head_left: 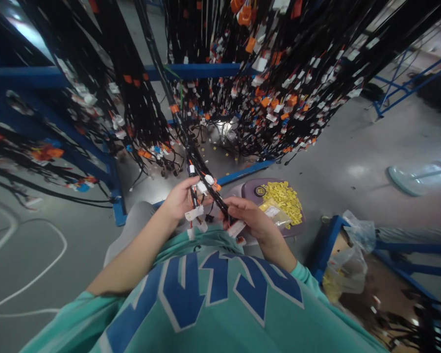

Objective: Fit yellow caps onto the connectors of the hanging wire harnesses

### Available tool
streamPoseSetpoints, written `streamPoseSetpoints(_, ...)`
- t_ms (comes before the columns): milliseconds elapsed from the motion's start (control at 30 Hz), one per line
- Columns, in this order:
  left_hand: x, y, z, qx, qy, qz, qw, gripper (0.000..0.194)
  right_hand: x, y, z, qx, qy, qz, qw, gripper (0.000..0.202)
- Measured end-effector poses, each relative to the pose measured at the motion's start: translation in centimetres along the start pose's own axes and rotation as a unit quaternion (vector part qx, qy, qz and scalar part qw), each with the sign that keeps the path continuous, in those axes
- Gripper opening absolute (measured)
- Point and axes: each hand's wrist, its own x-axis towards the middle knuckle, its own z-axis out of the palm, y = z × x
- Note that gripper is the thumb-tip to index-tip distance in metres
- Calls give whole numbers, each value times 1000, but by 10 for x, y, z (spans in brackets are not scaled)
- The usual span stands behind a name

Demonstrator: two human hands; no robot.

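Note:
A black taped wire harness (183, 135) runs down from the rack to my lap. Its lower end splits into branches with white and orange connectors. My left hand (182, 198) is closed around the branches beside several white connectors (201, 186), thumb on top. A white tag (194, 213) hangs just below these fingers. My right hand (248, 215) grips the thick black bundle close to its end, near another white connector (236, 228). The fingertips of both hands are partly hidden behind the wires.
A blue metal rack (213, 71) carries many hanging harnesses. At my right, a purple stool (252, 189) bears a pile of small yellow parts (284, 196) and a clear plastic bag (275, 212). Another blue frame (329, 245) stands lower right. A white hose (40, 284) lies on the floor.

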Motion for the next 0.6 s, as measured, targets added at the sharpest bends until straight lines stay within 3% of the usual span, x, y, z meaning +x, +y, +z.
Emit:
streamPoseSetpoints(133,-2,3,1,-12,1,-21,1000,38,0,-1,0,-1,0,-6,1000,27)
streamPoseSetpoints(367,-5,10,-5,3,-11,-29,1000,37,4,0,-8,-1,12,-39,999,46)
streamPoseSetpoints(500,-10,11,-11,23,35,10,999,27,25,14,-28,-36,110,-59,992,38)
streamPoseSetpoints(600,-13,13,-16,20,36,-18,999,27,47,28,-41,-74,185,-61,978,34)
